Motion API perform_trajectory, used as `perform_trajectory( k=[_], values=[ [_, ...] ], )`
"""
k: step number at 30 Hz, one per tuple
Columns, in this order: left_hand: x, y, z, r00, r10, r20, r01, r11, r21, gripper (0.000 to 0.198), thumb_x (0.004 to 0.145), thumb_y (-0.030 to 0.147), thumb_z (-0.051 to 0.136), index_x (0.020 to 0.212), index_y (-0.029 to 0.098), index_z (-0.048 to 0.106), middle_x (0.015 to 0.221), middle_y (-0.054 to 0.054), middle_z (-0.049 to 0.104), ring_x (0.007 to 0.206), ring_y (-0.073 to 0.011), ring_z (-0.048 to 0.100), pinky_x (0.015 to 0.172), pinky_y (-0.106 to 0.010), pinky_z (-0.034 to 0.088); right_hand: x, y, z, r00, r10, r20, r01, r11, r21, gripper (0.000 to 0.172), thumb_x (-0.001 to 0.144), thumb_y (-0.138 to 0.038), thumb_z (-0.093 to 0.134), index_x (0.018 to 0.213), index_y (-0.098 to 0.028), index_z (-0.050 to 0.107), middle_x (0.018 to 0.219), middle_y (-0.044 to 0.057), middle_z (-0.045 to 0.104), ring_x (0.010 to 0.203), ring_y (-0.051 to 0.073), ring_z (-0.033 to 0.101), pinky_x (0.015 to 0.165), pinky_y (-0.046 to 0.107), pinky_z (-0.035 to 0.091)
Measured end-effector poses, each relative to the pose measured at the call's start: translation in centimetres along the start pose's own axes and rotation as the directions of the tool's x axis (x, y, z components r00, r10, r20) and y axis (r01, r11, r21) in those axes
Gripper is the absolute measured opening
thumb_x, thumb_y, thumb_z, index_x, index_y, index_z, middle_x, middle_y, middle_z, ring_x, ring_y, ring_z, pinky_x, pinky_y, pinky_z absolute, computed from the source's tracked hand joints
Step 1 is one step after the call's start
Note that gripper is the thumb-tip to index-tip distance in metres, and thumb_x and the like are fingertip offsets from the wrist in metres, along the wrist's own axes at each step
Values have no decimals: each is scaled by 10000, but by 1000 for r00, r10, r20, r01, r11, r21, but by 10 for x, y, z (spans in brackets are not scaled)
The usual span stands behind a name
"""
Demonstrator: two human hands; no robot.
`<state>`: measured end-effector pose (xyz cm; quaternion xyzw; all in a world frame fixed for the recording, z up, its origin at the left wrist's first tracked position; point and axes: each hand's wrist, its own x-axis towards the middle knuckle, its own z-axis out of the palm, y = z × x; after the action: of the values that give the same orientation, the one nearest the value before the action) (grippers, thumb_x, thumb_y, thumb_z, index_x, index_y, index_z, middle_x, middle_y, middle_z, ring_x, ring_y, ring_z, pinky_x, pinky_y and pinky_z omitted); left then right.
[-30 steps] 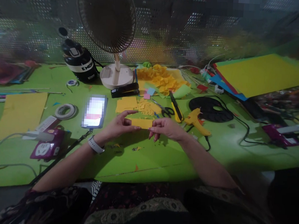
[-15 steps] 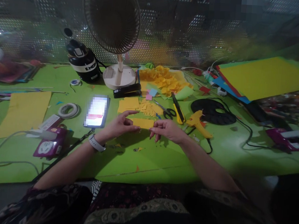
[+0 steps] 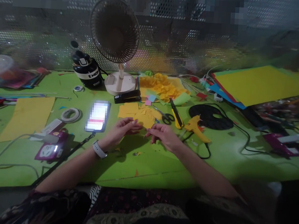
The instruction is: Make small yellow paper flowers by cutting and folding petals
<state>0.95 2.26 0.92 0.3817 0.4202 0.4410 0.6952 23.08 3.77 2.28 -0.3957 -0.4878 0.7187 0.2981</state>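
Observation:
Between my hands is a small piece of yellow-orange paper [image 3: 145, 122], held above the green table. My left hand [image 3: 125, 128] pinches its left side between thumb and fingers. At the paper's lower right edge, the fingertips of my right hand [image 3: 162, 134] grip it. Just behind lie a stack of yellow paper pieces [image 3: 128, 109] and a heap of small yellow cuttings [image 3: 149, 110], partly hidden by the held paper. Black-handled scissors [image 3: 167, 118] and a yellow box cutter [image 3: 177, 116] rest beyond my right hand, near a yellow glue gun [image 3: 198, 129].
A fan [image 3: 120, 85], a black bottle [image 3: 88, 75], a stapler [image 3: 127, 96] and crumpled orange paper [image 3: 163, 86] stand at the back. To the left lie a lit phone [image 3: 97, 116], a tape roll [image 3: 70, 114] and a purple power socket [image 3: 51, 148]. Coloured sheets [image 3: 262, 83] occupy the right.
The yellow paper, flat and rectangular before, now looks turned or bent to a pointed outline. My left fingers have closed in on it from a spread pose. The camera view has shifted slightly.

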Motion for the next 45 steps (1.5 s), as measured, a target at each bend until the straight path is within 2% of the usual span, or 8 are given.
perform_trajectory(
  k=[8,12,15,19,25,34,39,45],
  values=[
    [-5,0,13,994,56,-94,-63,995,-72,279,712,361,830,778,148,662,713,34,682,660,-81,661,754,-242,570,-9,0,4,991,26,128,5,971,-239,269,817,-392,718,849,-131,666,816,52,750,539,86,647,540,223,547],
    [-3,4,5,999,-13,-53,8,996,-90,249,741,331,813,788,145,655,691,21,690,631,-84,665,709,-237,570,-7,-1,-8,975,-222,20,210,884,-419,240,853,-326,660,1018,-152,668,899,62,724,656,121,663,653,305,597],
    [-3,2,2,997,-79,14,80,996,-41,248,752,328,807,793,138,653,697,-3,712,628,-94,675,675,-237,566,-3,3,-13,853,-512,101,463,653,-599,352,870,-226,630,1221,-230,638,1066,71,682,806,152,654,741,351,597],
    [-3,-2,4,994,-109,16,109,994,-14,247,756,321,805,750,142,635,653,8,695,593,-85,659,638,-219,551,-1,10,-14,635,-705,316,653,271,-707,274,896,-191,611,1114,-313,722,985,49,634,907,187,613,750,359,567],
    [-2,-6,4,995,-94,24,93,995,34,295,709,310,838,715,151,590,585,44,621,539,-85,619,533,-201,500,-4,17,-15,561,-711,423,622,26,-783,298,899,-204,622,1138,-353,719,1019,47,634,940,204,605,810,386,535],
    [-3,-9,4,996,-60,65,52,992,112,273,685,304,848,776,169,628,609,50,630,543,-84,598,543,-210,483,-3,16,-11,551,-688,473,656,6,-755,217,904,-203,625,1045,-319,740,1235,53,646,1184,235,576,974,456,497],
    [-2,-7,6,997,-76,27,76,997,18,306,680,266,848,897,169,656,723,36,679,609,-81,629,620,-227,521,-3,15,-11,490,-744,454,672,-10,-740,197,916,-209,615,1040,-299,739,1199,57,664,1158,225,603,952,450,520],
    [-5,-11,9,995,-25,95,10,989,149,312,723,333,813,971,174,710,771,-3,724,704,-118,672,704,-271,551,-6,15,-2,573,-758,312,642,179,-746,111,919,-285,628,921,-266,737,1113,69,685,1102,227,626,937,456,526]
  ],
)
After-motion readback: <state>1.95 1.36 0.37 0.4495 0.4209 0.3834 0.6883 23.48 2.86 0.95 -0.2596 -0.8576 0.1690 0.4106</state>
